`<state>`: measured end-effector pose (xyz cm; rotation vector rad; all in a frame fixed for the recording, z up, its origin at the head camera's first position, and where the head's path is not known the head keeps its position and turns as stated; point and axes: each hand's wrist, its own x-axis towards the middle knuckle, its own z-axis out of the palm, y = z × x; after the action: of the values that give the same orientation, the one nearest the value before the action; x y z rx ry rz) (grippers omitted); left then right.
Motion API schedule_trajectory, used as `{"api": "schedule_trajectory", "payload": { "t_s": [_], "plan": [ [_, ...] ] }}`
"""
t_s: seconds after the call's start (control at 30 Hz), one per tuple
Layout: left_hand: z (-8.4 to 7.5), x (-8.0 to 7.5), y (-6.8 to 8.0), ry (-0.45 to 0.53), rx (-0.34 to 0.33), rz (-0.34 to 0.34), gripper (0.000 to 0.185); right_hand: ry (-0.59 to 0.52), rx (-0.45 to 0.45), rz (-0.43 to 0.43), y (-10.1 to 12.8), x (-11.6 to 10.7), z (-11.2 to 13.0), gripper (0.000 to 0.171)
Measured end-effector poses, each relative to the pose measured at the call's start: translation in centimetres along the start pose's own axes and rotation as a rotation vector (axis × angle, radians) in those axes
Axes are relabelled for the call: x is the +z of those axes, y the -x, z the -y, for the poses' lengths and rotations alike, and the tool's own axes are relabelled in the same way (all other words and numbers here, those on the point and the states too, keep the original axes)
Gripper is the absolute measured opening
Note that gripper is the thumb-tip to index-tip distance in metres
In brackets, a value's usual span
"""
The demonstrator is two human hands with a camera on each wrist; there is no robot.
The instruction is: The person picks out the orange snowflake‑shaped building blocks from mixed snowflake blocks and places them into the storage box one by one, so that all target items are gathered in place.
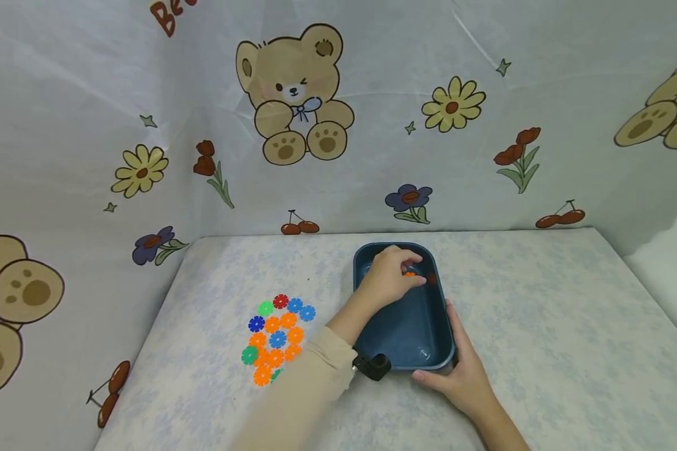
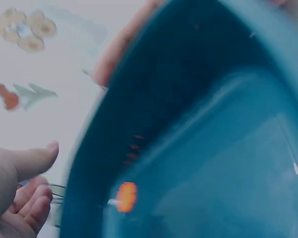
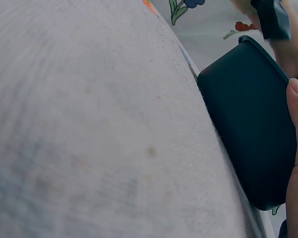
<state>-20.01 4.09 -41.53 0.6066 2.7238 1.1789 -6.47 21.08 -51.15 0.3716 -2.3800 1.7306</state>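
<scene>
Blue and glossy, the rectangular plastic tray (image 1: 423,338) sits on our table (image 1: 541,326), covered in pale flowered cloth. Our left hand (image 1: 392,279) reaches into its far end, fingers (image 1: 409,262) curled, pinching a small orange snowflake disc (image 1: 410,274). Our right hand (image 1: 462,373) holds the tray's near right corner, fingers pressed together along the wall. Left of the tray lies a cluster of coloured snowflake discs (image 1: 276,338).

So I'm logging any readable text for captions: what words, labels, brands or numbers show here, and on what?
"Be": reddish-brown letters cut off by the top edge of the head view, on the pale printed backdrop cloth with bears and flowers.
Dark blue rectangular plastic tray: no text visible.
Flat colourful plastic snowflake discs: no text.
</scene>
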Motion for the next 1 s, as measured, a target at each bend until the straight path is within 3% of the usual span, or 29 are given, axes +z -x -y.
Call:
{"api": "schedule_trajectory", "payload": {
  "t_s": [0.1,0.2,0.33,0.5,0.63,0.73,1.0],
  "plan": [
    [-0.5,-2.7,2.4,0.054,0.075,0.029,0.041,-0.017,-0.020,0.008,0.1,0.2,-0.1,0.132],
    [-0.2,-5.2,5.5,0.130,0.082,0.039,0.041,-0.022,-0.015,0.006,0.1,0.3,-0.2,0.134],
    [2.0,-7.1,9.9,0.207,-0.017,0.013,0.038,-0.003,-0.012,0.000,0.0,0.2,-0.1,0.135],
    [6.3,-8.3,14.5,0.179,-0.174,-0.036,0.037,0.010,0.000,-0.002,0.0,0.0,0.0,0.136],
    [9.2,-8.3,17.0,0.107,-0.226,-0.042,0.039,0.002,0.010,-0.003,0.1,-0.1,0.0,0.137],
    [10.3,-7.7,18.5,0.038,-0.260,-0.021,0.042,-0.009,0.010,0.001,0.0,-0.2,0.0,0.136],
    [9.6,-3.7,19.4,-0.178,-0.354,-0.093,0.045,-0.003,0.018,0.010,-0.1,0.0,0.1,0.135]
  ]
}}
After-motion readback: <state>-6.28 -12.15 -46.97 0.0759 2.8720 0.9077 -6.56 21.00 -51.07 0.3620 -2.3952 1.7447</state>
